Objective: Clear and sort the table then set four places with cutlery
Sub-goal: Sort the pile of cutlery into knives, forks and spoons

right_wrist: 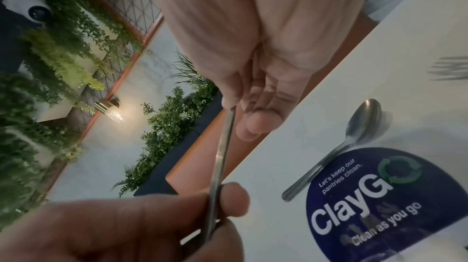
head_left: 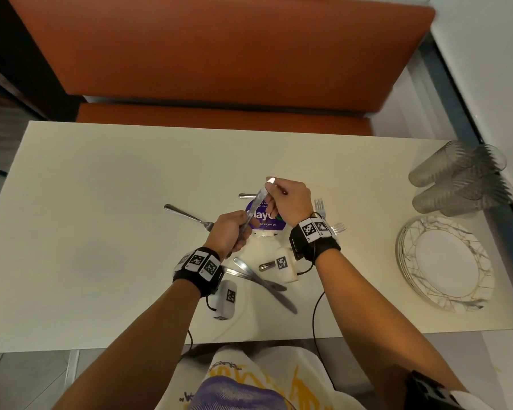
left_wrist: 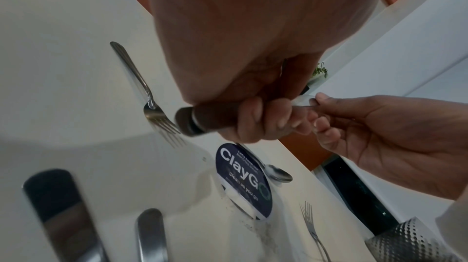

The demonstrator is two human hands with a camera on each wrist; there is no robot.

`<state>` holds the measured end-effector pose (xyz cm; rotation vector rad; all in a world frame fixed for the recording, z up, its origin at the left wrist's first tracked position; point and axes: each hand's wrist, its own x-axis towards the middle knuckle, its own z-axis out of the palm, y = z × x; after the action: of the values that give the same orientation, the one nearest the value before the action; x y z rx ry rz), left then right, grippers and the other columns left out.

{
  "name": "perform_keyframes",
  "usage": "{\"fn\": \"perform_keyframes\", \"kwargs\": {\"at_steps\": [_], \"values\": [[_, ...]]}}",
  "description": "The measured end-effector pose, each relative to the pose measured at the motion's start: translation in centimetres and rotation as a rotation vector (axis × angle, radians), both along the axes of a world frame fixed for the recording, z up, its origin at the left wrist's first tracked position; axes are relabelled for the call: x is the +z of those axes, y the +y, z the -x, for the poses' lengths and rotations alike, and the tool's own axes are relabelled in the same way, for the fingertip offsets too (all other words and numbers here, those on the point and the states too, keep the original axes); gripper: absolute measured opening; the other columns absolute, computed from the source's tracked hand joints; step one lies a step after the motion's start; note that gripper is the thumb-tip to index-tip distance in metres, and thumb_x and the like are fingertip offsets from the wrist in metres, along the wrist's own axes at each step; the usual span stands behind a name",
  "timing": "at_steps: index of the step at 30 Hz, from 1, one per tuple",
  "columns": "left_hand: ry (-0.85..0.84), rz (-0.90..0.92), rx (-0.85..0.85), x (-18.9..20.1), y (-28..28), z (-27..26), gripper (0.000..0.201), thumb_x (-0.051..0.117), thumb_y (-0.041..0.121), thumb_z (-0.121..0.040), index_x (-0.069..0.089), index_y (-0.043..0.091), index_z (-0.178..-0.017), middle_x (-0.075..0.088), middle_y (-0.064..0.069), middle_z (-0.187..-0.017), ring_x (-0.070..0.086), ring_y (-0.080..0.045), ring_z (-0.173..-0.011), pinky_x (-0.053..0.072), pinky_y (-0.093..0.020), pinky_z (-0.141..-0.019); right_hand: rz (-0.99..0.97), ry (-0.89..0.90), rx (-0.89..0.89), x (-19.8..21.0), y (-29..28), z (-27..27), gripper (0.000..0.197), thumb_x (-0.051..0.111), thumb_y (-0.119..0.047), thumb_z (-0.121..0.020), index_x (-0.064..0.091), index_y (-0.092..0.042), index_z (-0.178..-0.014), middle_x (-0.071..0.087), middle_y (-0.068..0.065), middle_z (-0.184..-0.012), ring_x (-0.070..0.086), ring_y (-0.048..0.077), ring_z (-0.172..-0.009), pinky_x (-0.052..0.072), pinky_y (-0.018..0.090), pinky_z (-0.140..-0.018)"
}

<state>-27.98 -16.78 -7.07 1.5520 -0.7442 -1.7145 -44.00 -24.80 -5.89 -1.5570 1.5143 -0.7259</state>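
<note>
Both hands hold one long silver metal table knife (head_left: 256,202) in the air, above the round dark-blue "ClayGo" sticker (head_left: 264,220) on the white rectangular table (head_left: 101,187). The left hand (head_left: 228,232) is clenched around the handle, and the right hand (head_left: 290,202) pinches the blade near its tip. On the table lie a silver fork (head_left: 187,216), a silver spoon (right_wrist: 354,138) (partly over the sticker) and two more knives (head_left: 264,279). At the right edge stand clear ribbed plastic cups (head_left: 462,179) and stacked marble-pattern plates (head_left: 444,263).
</note>
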Motion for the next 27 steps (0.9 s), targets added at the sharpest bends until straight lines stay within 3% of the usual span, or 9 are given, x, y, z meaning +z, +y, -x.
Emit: {"fn": "perform_keyframes", "kwargs": {"at_steps": [2,8,12,15,17,21,23,25,27], "values": [[-0.010,-0.009,-0.021,0.0,0.1,0.0,0.038,0.035,0.016,-0.108,0.067,-0.004,-0.105,0.047,-0.006,-0.062,0.031,-0.012,-0.040,0.022,-0.017,-0.034,-0.005,-0.005,-0.014,0.1,0.0,-0.2,0.020,0.059,-0.023,-0.099,0.070,-0.015,-0.113,0.073,0.005,-0.068,0.069,0.018,-0.051,0.060,0.028,-0.059],[-0.031,-0.009,-0.037,-1.3,0.6,0.1,0.035,0.034,0.009,-0.102,0.061,0.005,-0.081,0.040,-0.002,-0.060,0.028,-0.013,-0.046,0.019,-0.025,-0.043,-0.089,-0.069,0.025,-0.2,0.9,-0.2,0.014,0.063,-0.017,-0.097,0.066,-0.009,-0.107,0.074,0.009,-0.069,0.070,0.024,-0.054,0.061,0.033,-0.060],[-0.097,-0.039,-0.055,-1.8,0.8,-0.1,0.034,0.035,0.006,-0.102,0.051,0.012,-0.073,0.040,0.004,-0.057,0.029,-0.007,-0.043,0.022,-0.017,-0.040,-0.145,-0.111,-0.062,-0.8,2.5,0.3,0.020,0.059,-0.023,-0.100,0.064,-0.014,-0.117,0.075,0.006,-0.081,0.069,0.015,-0.057,0.054,0.021,-0.052],[-0.146,-0.059,-0.083,-2.8,1.3,-0.4,0.033,0.040,0.011,-0.101,0.049,0.015,-0.070,0.041,0.004,-0.057,0.032,-0.009,-0.045,0.026,-0.019,-0.042,-0.197,-0.097,-0.108,-2.3,4.5,1.4,0.016,0.059,-0.020,-0.099,0.068,-0.014,-0.111,0.075,0.004,-0.085,0.066,0.005,-0.058,0.049,0.015,-0.052],[-0.249,-0.026,-0.153,-3.8,1.8,-0.4,0.027,0.045,0.019,-0.094,0.051,0.016,-0.067,0.047,0.003,-0.060,0.039,-0.018,-0.055,0.035,-0.028,-0.052,-0.230,-0.056,-0.093,-3.4,6.3,2.2,0.014,0.060,-0.014,-0.097,0.069,-0.012,-0.107,0.074,0.005,-0.085,0.066,0.005,-0.061,0.050,0.016,-0.055],[-0.482,0.065,-0.351,-5.4,3.8,0.4,0.024,0.061,0.037,-0.087,0.060,0.014,-0.081,0.068,-0.003,-0.079,0.068,-0.026,-0.074,0.056,-0.039,-0.071,-0.275,0.052,-0.033,-5.8,10.1,3.8,0.010,0.066,-0.011,-0.090,0.073,-0.014,-0.097,0.075,0.002,-0.082,0.070,0.018,-0.075,0.060,0.033,-0.069],[-0.572,0.157,-0.437,-6.3,4.9,0.9,0.021,0.069,0.036,-0.085,0.059,0.019,-0.079,0.069,0.002,-0.078,0.068,-0.019,-0.075,0.056,-0.036,-0.074,-0.255,0.172,0.036,-6.6,12.0,4.6,0.007,0.071,-0.012,-0.086,0.075,-0.016,-0.091,0.074,-0.002,-0.083,0.068,0.016,-0.078,0.057,0.029,-0.073],[-0.629,0.225,-0.486,-7.0,5.9,1.4,0.021,0.074,0.032,-0.087,0.058,0.022,-0.079,0.066,0.006,-0.078,0.063,-0.011,-0.075,0.050,-0.030,-0.070,-0.261,0.285,0.106,-7.1,14.0,5.3,0.006,0.076,-0.017,-0.083,0.074,-0.017,-0.088,0.069,-0.005,-0.085,0.062,0.009,-0.076,0.048,0.020,-0.070],[-0.644,0.262,-0.522,-7.8,6.5,1.9,0.024,0.079,0.030,-0.086,0.058,0.019,-0.084,0.065,0.004,-0.081,0.062,-0.013,-0.079,0.050,-0.029,-0.071,-0.275,0.389,0.174,-7.8,15.6,5.8,0.016,0.080,-0.028,-0.078,0.068,-0.022,-0.086,0.063,-0.007,-0.088,0.057,0.007,-0.076,0.043,0.020,-0.068]]}}
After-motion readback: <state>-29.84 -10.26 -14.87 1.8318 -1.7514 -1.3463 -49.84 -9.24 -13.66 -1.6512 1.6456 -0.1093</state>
